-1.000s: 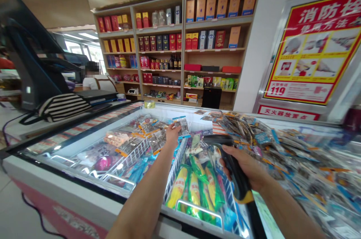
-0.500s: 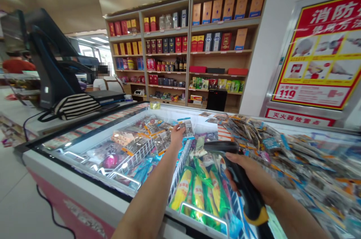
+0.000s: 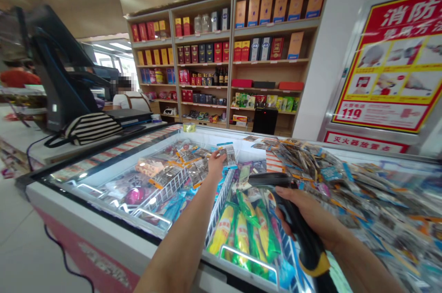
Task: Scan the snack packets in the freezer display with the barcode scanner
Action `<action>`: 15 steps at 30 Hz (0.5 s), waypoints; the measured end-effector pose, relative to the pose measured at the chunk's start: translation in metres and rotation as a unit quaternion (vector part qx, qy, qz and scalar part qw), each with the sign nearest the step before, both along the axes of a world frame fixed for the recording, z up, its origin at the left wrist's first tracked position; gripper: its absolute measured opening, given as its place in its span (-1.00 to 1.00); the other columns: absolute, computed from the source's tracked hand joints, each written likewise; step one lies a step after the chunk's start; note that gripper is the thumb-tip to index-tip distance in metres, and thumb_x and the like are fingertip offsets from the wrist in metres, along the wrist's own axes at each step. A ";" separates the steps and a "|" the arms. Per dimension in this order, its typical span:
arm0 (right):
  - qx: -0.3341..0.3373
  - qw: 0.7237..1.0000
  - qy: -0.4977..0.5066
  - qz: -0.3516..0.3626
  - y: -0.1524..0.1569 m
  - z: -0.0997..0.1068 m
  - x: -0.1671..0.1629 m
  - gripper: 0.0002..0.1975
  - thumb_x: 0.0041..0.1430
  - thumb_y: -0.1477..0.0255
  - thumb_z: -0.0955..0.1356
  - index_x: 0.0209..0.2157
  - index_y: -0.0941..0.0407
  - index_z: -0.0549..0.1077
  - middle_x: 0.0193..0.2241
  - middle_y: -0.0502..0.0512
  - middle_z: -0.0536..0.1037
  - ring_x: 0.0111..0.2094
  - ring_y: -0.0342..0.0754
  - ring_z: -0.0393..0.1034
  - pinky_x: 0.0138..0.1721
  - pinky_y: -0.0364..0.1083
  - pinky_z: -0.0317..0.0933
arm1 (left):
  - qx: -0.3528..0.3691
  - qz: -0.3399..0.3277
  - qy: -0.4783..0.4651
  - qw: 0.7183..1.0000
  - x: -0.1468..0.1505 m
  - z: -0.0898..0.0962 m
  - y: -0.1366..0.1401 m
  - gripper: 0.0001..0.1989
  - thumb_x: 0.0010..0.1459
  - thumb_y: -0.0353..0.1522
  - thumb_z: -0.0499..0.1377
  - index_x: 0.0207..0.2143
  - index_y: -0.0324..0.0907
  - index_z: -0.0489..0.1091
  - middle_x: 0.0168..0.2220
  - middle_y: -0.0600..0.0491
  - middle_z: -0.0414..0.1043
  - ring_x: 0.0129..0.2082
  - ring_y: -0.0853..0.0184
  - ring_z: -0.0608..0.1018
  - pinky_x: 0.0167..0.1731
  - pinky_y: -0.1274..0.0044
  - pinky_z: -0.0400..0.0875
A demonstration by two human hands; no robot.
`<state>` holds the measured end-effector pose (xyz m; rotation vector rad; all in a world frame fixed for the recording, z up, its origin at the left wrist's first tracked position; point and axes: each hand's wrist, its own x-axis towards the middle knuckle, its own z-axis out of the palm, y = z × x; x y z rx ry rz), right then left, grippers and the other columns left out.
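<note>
My left hand (image 3: 216, 164) reaches over the chest freezer and pinches a small flat packet (image 3: 228, 155) with blue edges and a printed face. My right hand (image 3: 300, 210) is wrapped round the handle of a black and yellow barcode scanner (image 3: 299, 225). The scanner's head points left, toward the packet, and stays apart from it. Below the scanner, yellow and green corn-shaped ice pops (image 3: 242, 233) lie in a white wire basket (image 3: 249, 263). More packets with orange edges (image 3: 198, 171) lie on the baskets left of my left hand.
A large heap of similar packets (image 3: 359, 205) covers the freezer's right side. A monitor stand (image 3: 62, 72) and a striped pouch (image 3: 93, 128) are on the counter at left. Behind stand shelves of boxes (image 3: 203, 53). A person (image 3: 129, 97) in a white top is beyond the counter.
The packet in my left hand has tilted and shifted very slightly. Both hands keep their hold, and the scanner has hardly moved.
</note>
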<state>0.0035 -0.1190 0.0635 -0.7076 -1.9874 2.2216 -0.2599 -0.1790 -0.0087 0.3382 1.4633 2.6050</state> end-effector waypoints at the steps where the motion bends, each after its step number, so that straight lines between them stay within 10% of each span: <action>1: 0.000 1.000 -0.009 0.000 -0.001 0.001 0.000 -0.75 0.05 0.29 0.20 -0.57 0.16 0.20 -0.80 -0.06 0.33 -0.83 -0.24 0.19 -0.81 -0.28 0.05 | -0.003 0.006 -0.004 1.000 0.000 0.000 0.000 -0.65 -0.31 -0.45 0.18 -0.33 -0.23 0.29 -0.58 0.13 0.37 -0.59 0.44 0.42 -0.48 0.54 0.31; 15: 0.017 1.000 0.007 -0.011 0.008 -0.008 -0.002 -0.75 0.03 0.25 0.21 -0.52 0.16 0.23 -0.73 -0.04 0.37 -0.79 -0.23 0.22 -0.80 -0.26 0.08 | -0.006 0.002 0.003 1.000 0.002 0.001 -0.001 -0.64 -0.32 -0.44 0.21 -0.34 -0.24 0.31 -0.54 0.09 0.38 -0.56 0.42 0.43 -0.46 0.53 0.30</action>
